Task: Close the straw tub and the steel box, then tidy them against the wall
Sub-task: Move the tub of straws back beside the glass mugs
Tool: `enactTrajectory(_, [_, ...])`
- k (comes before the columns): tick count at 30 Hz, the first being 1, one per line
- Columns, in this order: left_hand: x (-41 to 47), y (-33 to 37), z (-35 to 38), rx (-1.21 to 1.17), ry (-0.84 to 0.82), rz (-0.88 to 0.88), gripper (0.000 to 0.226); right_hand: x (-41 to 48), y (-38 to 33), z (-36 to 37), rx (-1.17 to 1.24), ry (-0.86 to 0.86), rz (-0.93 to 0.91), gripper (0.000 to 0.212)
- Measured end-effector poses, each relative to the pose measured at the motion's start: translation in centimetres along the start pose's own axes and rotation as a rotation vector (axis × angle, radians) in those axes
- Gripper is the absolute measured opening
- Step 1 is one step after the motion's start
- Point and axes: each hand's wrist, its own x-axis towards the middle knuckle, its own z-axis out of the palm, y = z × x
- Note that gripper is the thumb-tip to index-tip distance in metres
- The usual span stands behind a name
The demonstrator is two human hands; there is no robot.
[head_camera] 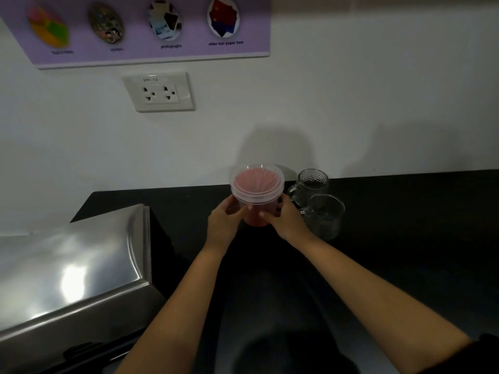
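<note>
A clear plastic straw tub (256, 188) full of pink straws stands on the black counter, close to the white wall, with a clear lid sitting on its rim. My left hand (225, 220) grips its left side and my right hand (283, 220) grips its right side, both below the rim. The steel box (73, 268) fills the lower left of the view, its shiny curved lid down over the body.
Two empty glass mugs (310, 184) (325, 215) stand just right of the tub, touching my right hand's side. The black counter (418, 225) stretches to the right. A wall socket (159, 91) and a purple poster (148, 28) hang above.
</note>
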Motion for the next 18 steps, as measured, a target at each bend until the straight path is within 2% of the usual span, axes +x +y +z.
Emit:
enactTrajectory(5, [1.1,-0.1,0.3,-0.029,-0.006,0.016,0.043,1.1,0.0,0.2,-0.024,0.018,0.006,0.064])
enactTrajectory(18, [2.9,-0.1,1.1,-0.102,0.023,-0.070,0.044,3.5,0.4,0.2,-0.092,0.030,0.028,0.069])
